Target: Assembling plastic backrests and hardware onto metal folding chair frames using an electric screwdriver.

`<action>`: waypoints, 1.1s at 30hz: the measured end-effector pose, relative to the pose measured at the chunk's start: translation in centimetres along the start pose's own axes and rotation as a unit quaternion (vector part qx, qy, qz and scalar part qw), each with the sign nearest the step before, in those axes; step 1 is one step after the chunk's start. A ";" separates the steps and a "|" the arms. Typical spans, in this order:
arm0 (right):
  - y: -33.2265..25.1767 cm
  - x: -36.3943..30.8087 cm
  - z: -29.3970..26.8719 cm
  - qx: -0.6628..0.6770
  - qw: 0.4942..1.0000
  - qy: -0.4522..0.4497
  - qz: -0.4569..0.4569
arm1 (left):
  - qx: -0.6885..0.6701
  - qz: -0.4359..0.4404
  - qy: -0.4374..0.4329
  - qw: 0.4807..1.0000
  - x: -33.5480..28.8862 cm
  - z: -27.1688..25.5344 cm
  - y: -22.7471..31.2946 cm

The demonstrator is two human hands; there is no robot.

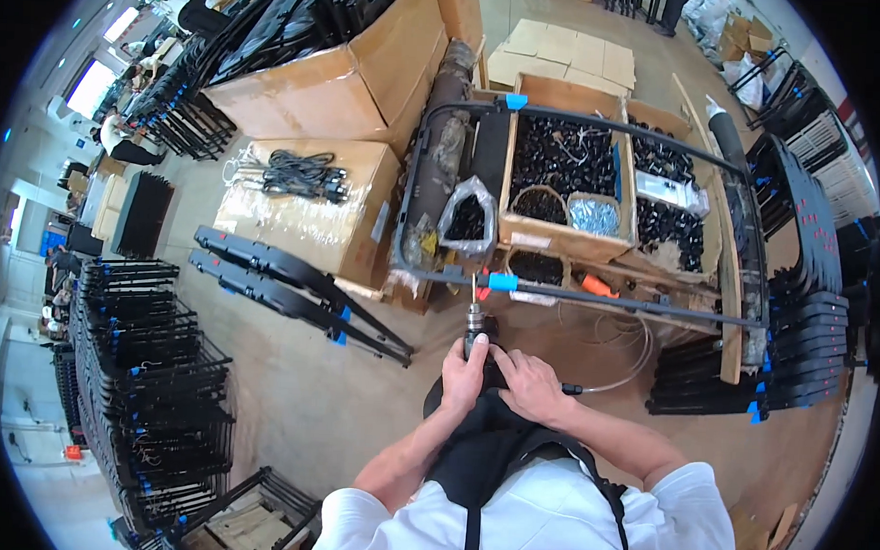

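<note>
In front of my body I hold an air drill, its chuck and thin bit pointing away from me. My left hand is closed around the drill behind the chuck, thumb along the top. My right hand grips the drill's rear body, partly hiding it. The bit's tip reaches the near bar of a black tubular frame, beside a blue wrap; whether it has entered the bar I cannot tell. An air hose leads off to the right of the drill.
Inside the frame's outline sit cardboard boxes of small black parts and a bag of more. An orange-handled tool lies near the bar. Black folded frames stand left and right; a carton carries coiled cables.
</note>
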State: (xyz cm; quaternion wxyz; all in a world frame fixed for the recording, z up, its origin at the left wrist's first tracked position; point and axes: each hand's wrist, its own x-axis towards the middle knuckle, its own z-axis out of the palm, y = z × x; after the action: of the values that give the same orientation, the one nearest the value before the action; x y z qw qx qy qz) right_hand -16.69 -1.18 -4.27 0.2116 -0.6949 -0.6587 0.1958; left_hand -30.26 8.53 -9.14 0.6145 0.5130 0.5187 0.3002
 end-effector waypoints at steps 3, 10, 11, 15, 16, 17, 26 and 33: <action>-0.8 -1.8 3.3 0.020 0.998 -0.055 0.019 | 0.029 -0.053 0.023 0.998 -1.7 -2.0 -3.8; 0.0 -1.8 6.2 0.016 0.995 -0.052 0.085 | 0.103 -0.067 -0.023 0.992 0.5 -1.9 -5.0; 0.0 -1.7 6.3 0.013 0.995 -0.051 0.091 | 0.100 -0.065 -0.026 0.993 0.6 -1.9 -5.1; -0.4 -1.4 6.0 0.006 0.993 -0.058 0.107 | 0.091 -0.039 -0.027 0.995 1.2 -1.9 -5.6; -0.5 -1.4 6.0 0.004 0.992 -0.057 0.111 | 0.110 -0.034 -0.028 0.993 1.3 -2.0 -5.4; -0.7 -1.2 5.9 0.011 0.992 -0.053 0.117 | 0.109 -0.035 -0.033 0.993 1.5 -2.0 -5.2; -0.3 -0.4 7.5 0.024 0.992 -0.032 0.123 | 0.144 -0.035 -0.054 0.987 3.6 -2.6 -5.8; -0.5 0.2 6.8 -0.002 0.991 -0.031 0.128 | 0.184 -0.023 -0.052 0.981 4.5 -2.3 -5.8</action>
State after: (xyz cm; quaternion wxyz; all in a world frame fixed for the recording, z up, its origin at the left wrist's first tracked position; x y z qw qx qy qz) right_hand -20.80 -0.74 -9.64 0.1630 -0.7679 -0.5706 0.2413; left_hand -32.10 11.58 -15.92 0.5424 0.6206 0.5438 0.1581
